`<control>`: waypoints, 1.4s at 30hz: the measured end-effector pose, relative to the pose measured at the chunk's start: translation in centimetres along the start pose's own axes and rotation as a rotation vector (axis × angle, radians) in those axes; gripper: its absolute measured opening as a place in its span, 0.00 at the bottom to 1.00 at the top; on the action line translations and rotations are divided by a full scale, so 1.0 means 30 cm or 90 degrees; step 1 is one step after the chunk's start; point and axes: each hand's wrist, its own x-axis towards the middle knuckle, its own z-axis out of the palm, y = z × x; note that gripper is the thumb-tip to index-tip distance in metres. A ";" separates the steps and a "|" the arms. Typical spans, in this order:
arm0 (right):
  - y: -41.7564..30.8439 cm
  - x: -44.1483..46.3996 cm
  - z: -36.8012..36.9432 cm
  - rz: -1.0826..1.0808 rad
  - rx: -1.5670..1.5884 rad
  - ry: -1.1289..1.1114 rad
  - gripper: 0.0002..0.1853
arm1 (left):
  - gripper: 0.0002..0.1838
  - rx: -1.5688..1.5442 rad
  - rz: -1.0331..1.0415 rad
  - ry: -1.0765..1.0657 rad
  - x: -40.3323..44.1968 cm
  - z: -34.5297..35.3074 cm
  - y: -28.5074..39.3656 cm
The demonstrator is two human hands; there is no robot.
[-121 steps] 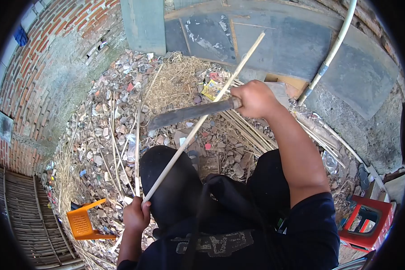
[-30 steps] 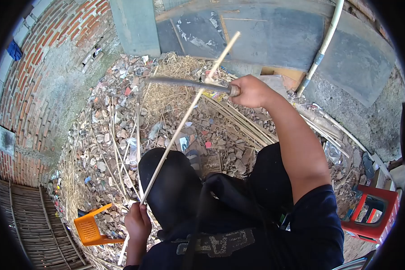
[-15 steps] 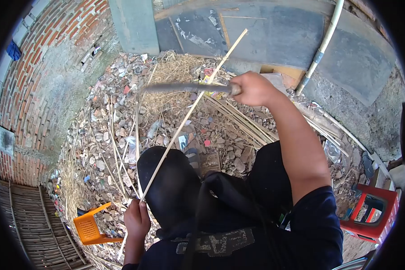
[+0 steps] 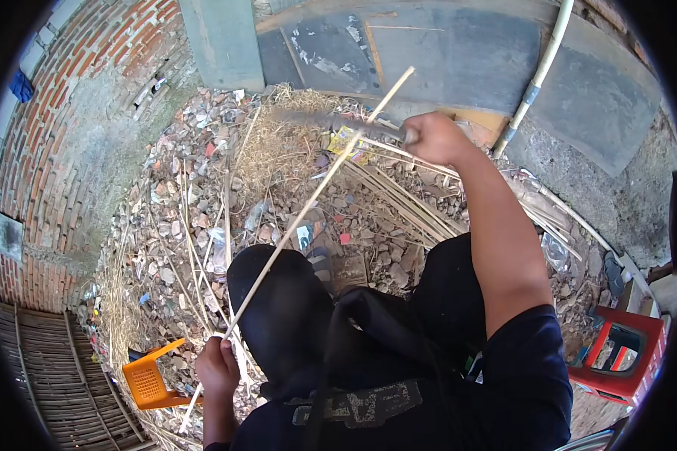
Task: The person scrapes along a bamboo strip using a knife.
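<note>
A long pale bamboo strip (image 4: 301, 213) slants from lower left to upper right across my knee. Its lower end is pinched in my left hand (image 4: 218, 368), whose fingers are closed. My right hand (image 4: 435, 139) is wrapped round the handle of a machete (image 4: 331, 119), its dark blade pointing left and blurred by motion. The blade crosses the strip near its upper part; whether they touch I cannot tell. Below the right hand, a bundle of cut bamboo strips (image 4: 402, 199) lies on the ground.
Rubble and stone bits (image 4: 180, 248) cover the ground, with dry shavings (image 4: 286, 143) ahead. An orange plastic chair (image 4: 147, 379) lies at left, a red stool (image 4: 620, 357) stands at right. A brick wall (image 4: 60, 143) and a leaning pipe (image 4: 534, 83) bound the space.
My left hand has moved slightly down and left with the bamboo strip, whose far end is lower. My right hand has shifted a little right, and the machete blade has tilted and risen at its tip.
</note>
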 end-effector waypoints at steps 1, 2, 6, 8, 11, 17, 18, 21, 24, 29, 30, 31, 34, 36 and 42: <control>0.054 0.019 0.028 0.016 0.050 0.053 0.16 | 0.15 -0.005 -0.001 -0.015 -0.001 -0.013 0.000; 0.105 0.040 0.045 0.088 0.054 0.109 0.16 | 0.15 -0.010 0.000 -0.029 0.003 -0.033 0.004; 0.074 0.009 -0.015 0.131 0.103 0.142 0.15 | 0.19 -0.189 -0.056 -0.156 0.014 -0.080 -0.008; 0.010 -0.014 -0.026 0.069 0.138 0.108 0.14 | 0.22 -0.304 -0.122 -0.204 0.027 -0.086 0.016; -0.089 -0.033 -0.028 -0.036 0.119 0.062 0.11 | 0.22 -0.422 -0.190 -0.231 0.038 -0.054 0.032; -0.239 -0.053 0.025 -0.185 0.037 -0.062 0.09 | 0.24 -0.348 -0.110 -0.182 0.035 0.003 0.035; -0.249 -0.050 0.046 -0.200 -0.001 -0.070 0.10 | 0.24 -0.324 -0.086 -0.162 0.036 0.004 0.046; -0.269 -0.059 0.064 -0.223 -0.067 -0.062 0.09 | 0.22 -0.252 -0.038 -0.119 0.043 0.010 0.060; -0.225 -0.022 0.089 -0.131 0.050 -0.106 0.10 | 0.19 -0.179 -0.034 -0.108 0.053 -0.008 0.076; -0.296 -0.056 0.071 -0.127 -0.045 -0.131 0.10 | 0.16 -0.125 -0.028 -0.079 0.073 -0.024 0.129; -0.323 -0.069 0.065 -0.136 -0.075 -0.161 0.10 | 0.16 -0.116 -0.032 -0.074 0.071 -0.016 0.131; -0.319 -0.065 0.077 -0.146 -0.039 -0.186 0.10 | 0.16 -0.105 -0.036 -0.069 0.069 -0.008 0.130; -0.258 -0.009 0.126 -0.123 0.080 -0.256 0.11 | 0.13 -0.070 -0.004 -0.008 0.056 0.044 0.112; -0.221 0.018 0.127 -0.090 0.056 -0.238 0.11 | 0.12 -0.054 -0.006 0.021 0.063 0.052 0.126; -0.300 -0.046 0.105 -0.135 0.016 -0.173 0.09 | 0.13 -0.060 -0.005 -0.035 0.070 0.016 0.131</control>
